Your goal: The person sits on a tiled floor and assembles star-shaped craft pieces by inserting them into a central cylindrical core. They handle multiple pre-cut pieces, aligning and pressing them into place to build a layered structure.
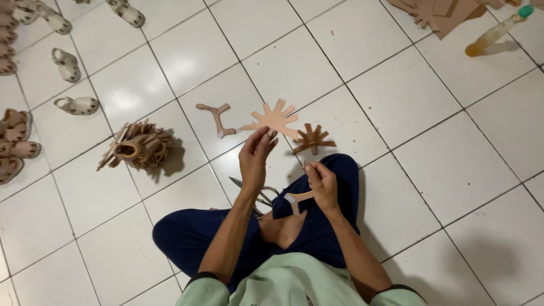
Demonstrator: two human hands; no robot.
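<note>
We sit cross-legged on the white tile floor (pixel 442 170). Our left hand (pixel 256 156) lifts a tan star-shaped cutout (pixel 276 119) by one arm. Our right hand (pixel 322 184) holds a Y-shaped strap (pixel 296 198). Scissors (pixel 258 195) lie by our knee. A pile of cutouts (pixel 139 147) rests to the left.

The star-shaped cutout (pixel 276 118) pinched at the fingertips of the left hand (pixel 255 158) is pale peach-tan, the folded cutout (pixel 311 138) just beyond the right hand (pixel 323 184) fingers is a darker reddish brown, and the Y-shaped strap (pixel 297 198) held in the right-hand fingers is tan with a whitish tip. The strap piece (pixel 217 119) beyond the left fingertips is dull brown with a white end; the bundle of cutouts (pixel 139 147) far to the left is brown-tan. The floor tiles (pixel 430 158) are glossy white with dark grout lines, the trousers (pixel 317 232) navy, the shirt (pixel 289 286) mint green with dark cuffs, the small sandals (pixel 68 65) cream with dark spots, and the bottle (pixel 493 35) yellowish with a green cap.
</note>
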